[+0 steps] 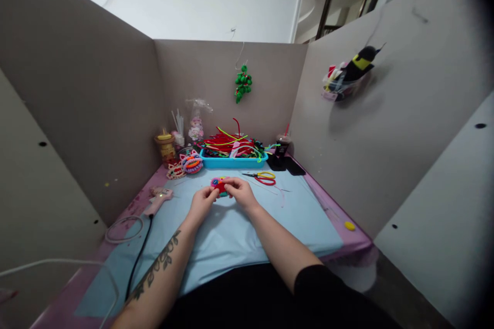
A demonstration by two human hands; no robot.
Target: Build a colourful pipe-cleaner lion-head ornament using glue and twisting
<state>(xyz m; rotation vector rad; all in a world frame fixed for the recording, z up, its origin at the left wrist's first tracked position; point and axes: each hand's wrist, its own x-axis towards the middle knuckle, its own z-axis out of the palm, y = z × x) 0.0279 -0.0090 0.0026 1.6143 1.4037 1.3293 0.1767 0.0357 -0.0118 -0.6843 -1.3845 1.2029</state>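
A small fuzzy craft piece (219, 184), red with pink and yellow parts, is held over the light blue mat (227, 231) in the middle of the table. My left hand (203, 201) pinches it from the left with closed fingers. From the right, my right hand (240, 191) grips the same piece, fingers curled on it. Both hands meet at the piece, which they partly hide.
A blue tray (233, 161) of red and green pipe cleaners stands at the back. Scissors (263, 178) lie right of the hands. A glue gun (158, 199) with its cord lies left. Finished fuzzy figures (187, 163), a cup (282, 145) and grey partition walls surround the table.
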